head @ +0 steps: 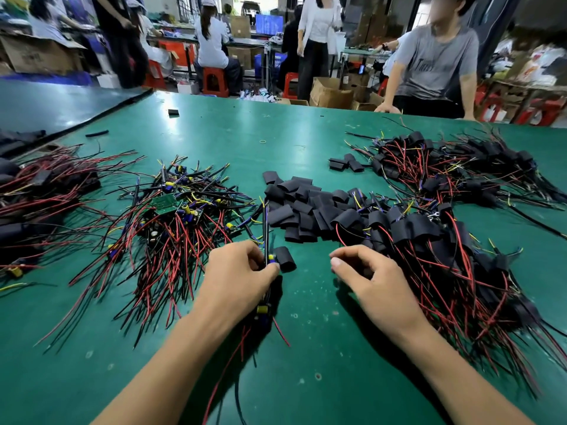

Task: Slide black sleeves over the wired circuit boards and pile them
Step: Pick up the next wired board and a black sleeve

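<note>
While the left hand grips one wired circuit board on its edge, thumb and fingers curled round it, the board's red and black wires run out under the wrist toward the person, and a few more rise past the fingertips. One black sleeve lies on the green table just beside these fingertips. It looks very close to the top end of the board, but whether it touches the board I cannot tell.

To the right, the right hand is apart from the sleeve. Its fingers are bent loosely inward and nothing shows between them.

Behind both hands is a heap of loose sleeves. To its left lies a pile of bare boards with yellow and blue parts and many wires. To its right lies a pile of sleeved boards, touching the heap. A second such pile is farther back on the right, and a third dark pile is at the left edge.

At the far side of the table a person in a grey shirt leans on it.
</note>
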`<act>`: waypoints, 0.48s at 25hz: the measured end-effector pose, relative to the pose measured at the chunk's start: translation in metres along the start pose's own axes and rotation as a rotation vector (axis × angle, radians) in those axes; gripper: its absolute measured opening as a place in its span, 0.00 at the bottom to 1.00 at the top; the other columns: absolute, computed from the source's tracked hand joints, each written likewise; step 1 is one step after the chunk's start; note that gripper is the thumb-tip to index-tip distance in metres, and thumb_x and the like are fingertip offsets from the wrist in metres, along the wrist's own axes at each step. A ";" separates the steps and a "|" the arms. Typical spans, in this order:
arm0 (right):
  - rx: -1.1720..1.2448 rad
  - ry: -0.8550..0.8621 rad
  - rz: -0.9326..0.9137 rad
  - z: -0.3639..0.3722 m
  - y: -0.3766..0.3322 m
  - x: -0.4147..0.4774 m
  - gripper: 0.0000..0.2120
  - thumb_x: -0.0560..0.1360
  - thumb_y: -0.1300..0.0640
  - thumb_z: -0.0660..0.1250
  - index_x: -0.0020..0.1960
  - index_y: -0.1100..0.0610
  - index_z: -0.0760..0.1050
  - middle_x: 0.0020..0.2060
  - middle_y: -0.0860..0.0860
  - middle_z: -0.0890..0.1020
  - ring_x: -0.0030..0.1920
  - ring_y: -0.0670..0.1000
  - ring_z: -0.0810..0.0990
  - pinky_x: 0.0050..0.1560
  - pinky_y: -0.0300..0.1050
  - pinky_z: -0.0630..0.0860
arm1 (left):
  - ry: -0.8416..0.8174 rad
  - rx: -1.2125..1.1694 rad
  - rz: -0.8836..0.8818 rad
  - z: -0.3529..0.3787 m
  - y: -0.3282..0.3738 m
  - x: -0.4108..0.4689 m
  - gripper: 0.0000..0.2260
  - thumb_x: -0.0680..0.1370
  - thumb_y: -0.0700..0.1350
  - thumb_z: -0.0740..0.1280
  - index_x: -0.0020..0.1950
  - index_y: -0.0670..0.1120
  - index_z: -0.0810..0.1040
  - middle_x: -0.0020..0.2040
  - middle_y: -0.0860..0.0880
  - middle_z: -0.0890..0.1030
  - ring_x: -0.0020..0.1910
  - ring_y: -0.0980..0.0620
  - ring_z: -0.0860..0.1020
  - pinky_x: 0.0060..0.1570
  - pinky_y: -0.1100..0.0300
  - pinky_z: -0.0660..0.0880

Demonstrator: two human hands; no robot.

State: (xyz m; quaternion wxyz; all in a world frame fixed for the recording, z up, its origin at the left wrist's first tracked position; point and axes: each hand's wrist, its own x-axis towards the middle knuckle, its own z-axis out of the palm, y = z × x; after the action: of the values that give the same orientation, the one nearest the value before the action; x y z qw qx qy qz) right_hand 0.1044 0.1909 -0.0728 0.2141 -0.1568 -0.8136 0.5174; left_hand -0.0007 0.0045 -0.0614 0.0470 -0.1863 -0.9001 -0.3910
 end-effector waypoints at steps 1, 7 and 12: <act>0.065 -0.024 0.016 0.000 -0.002 -0.001 0.03 0.76 0.58 0.72 0.46 0.50 0.83 0.40 0.47 0.86 0.42 0.49 0.83 0.49 0.47 0.80 | 0.032 -0.061 -0.022 0.001 0.001 0.001 0.09 0.71 0.50 0.76 0.37 0.47 0.81 0.31 0.54 0.80 0.32 0.62 0.76 0.33 0.73 0.68; -0.435 -0.079 -0.241 -0.009 -0.012 -0.006 0.15 0.72 0.49 0.67 0.58 0.46 0.79 0.53 0.39 0.81 0.54 0.43 0.78 0.58 0.40 0.74 | -0.138 -0.869 -0.365 -0.001 0.004 0.008 0.10 0.73 0.50 0.75 0.44 0.42 0.84 0.35 0.49 0.77 0.29 0.54 0.72 0.28 0.62 0.68; -0.920 -0.250 -0.003 -0.017 -0.008 -0.006 0.27 0.75 0.48 0.62 0.74 0.46 0.65 0.65 0.47 0.69 0.66 0.50 0.65 0.69 0.47 0.65 | -0.198 -1.186 -0.519 -0.003 0.008 0.012 0.03 0.75 0.46 0.72 0.45 0.47 0.82 0.38 0.51 0.79 0.30 0.56 0.73 0.29 0.65 0.68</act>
State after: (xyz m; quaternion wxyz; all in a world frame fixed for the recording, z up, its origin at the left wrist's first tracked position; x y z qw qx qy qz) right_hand 0.1179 0.1977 -0.0606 0.0240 -0.1706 -0.9779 0.1181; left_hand -0.0089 0.0109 -0.0513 -0.2429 0.0073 -0.5476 -0.8007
